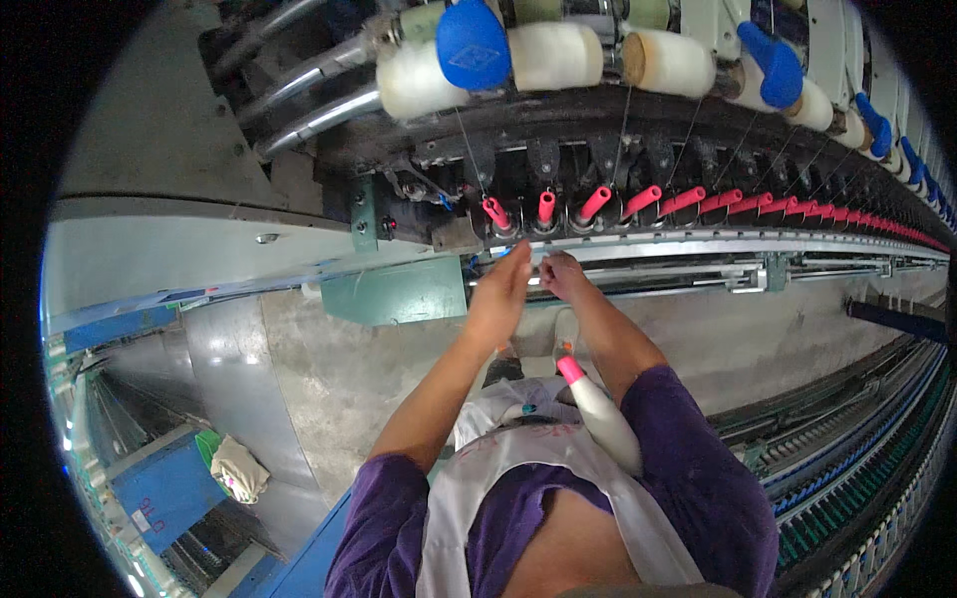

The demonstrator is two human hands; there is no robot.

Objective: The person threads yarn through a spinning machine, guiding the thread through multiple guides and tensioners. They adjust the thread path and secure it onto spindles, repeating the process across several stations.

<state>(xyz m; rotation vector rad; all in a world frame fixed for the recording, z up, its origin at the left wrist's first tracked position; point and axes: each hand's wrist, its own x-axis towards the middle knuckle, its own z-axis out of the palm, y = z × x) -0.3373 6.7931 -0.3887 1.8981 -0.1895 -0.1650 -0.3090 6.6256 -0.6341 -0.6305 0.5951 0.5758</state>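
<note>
Both my hands are at the front rail (638, 239) of a spinning frame, just below the first pink bobbin tubes (546, 207). My left hand (503, 289) is seen edge-on, fingers stretched upward at the rail, close under the pink tube at the left end (495, 212). Beside it, my right hand (563, 274) is closed with the fingers curled in; whatever it pinches is too small to make out. A bobbin wound with white yarn (606, 424), pink at its tip, rests against my white apron (469, 498) by my right upper arm.
White roving rolls (555, 57) and blue paddle-shaped parts (474, 45) line the machine above, with threads running down to the tubes. A green metal box (394, 291) juts out at left. Another machine (847, 488) stands behind at right. A green basket with cloth (237, 468) sits lower left.
</note>
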